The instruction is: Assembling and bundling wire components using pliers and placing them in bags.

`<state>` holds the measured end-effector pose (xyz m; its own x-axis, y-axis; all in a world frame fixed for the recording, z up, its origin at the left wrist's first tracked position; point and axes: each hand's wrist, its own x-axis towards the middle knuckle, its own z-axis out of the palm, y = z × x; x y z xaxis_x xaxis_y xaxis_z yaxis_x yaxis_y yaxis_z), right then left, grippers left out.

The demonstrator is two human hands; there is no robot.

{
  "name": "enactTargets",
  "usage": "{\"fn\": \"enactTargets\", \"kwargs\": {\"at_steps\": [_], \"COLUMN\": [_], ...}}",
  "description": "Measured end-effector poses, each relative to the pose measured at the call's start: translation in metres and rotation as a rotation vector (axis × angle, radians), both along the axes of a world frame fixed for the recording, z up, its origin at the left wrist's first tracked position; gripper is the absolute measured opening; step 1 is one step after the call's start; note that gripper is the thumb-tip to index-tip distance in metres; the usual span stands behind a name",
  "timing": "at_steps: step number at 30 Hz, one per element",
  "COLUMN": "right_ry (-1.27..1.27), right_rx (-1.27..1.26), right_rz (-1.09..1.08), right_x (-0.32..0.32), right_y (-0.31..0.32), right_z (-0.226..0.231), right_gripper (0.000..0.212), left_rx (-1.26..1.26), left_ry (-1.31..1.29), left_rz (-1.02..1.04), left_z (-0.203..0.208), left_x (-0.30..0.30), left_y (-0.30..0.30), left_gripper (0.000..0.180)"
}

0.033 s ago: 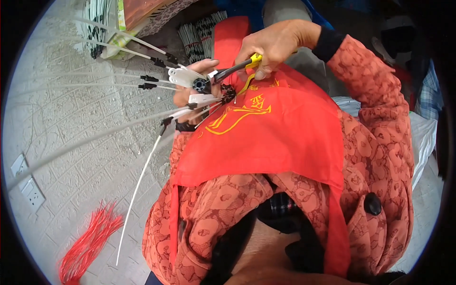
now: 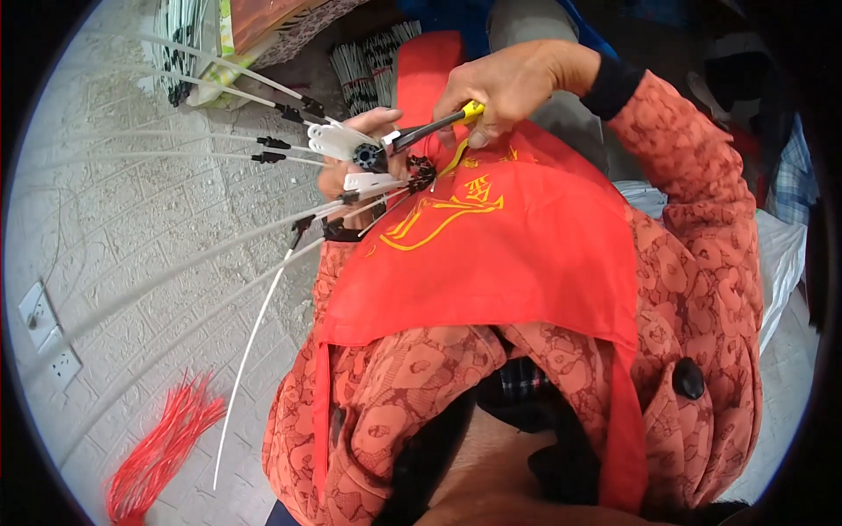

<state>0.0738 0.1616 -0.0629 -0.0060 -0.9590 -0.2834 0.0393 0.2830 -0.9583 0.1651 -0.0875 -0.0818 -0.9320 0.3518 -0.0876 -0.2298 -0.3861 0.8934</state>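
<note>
My right hand (image 2: 504,86) is closed round a pair of pliers (image 2: 430,131) with yellow grips and dark metal jaws. The jaws meet a small white piece beside a round black hub. My left hand (image 2: 331,181) is wrapped from behind round the hub assembly (image 2: 370,158), and its palm is hidden. White plastic blades (image 2: 335,140) and black joints fan out of this assembly. Long thin white rods (image 2: 202,237) reach left from the joints, blurred toward their ends. One short rod (image 2: 254,377) hangs down. A black cluster of joints (image 2: 422,173) sits against my red apron (image 2: 500,272).
On the floor at lower left lies a bundle of red strands (image 2: 162,451), below white wall-type sockets (image 2: 48,337). Bundled rods with black ends (image 2: 377,66) lie beyond my left hand, and more rods (image 2: 178,53) stand beside a box (image 2: 267,31). White plastic sheeting (image 2: 781,263) is at right.
The hub assembly and pliers have shifted very slightly left. The long rods have swayed, and two lower ones now show spread apart. Both hands keep their hold.
</note>
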Motion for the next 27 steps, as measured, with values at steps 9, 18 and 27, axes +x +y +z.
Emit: {"fn": "enactTargets", "kwargs": {"at_steps": [9,18,27], "right_ry": [0.841,1.336,1.243], "right_rx": [-0.077,0.054,0.102], "right_rz": [-0.444,-0.593,-0.699], "right_x": [0.047,0.062,0.064], "right_y": [0.008,-0.003,-0.017], "right_z": [0.008,0.008,0.004], "right_gripper": [0.039,0.049,0.026], "left_rx": [0.104,0.160,0.055], "left_ry": [0.114,-0.016,0.067], "left_rz": [0.015,0.059,0.211], "left_z": [-0.018,-0.012,-0.008], "left_x": [0.000,-0.002,-0.006], "left_y": [-0.002,0.004,0.009], "left_gripper": [0.077,0.075,0.080]}}
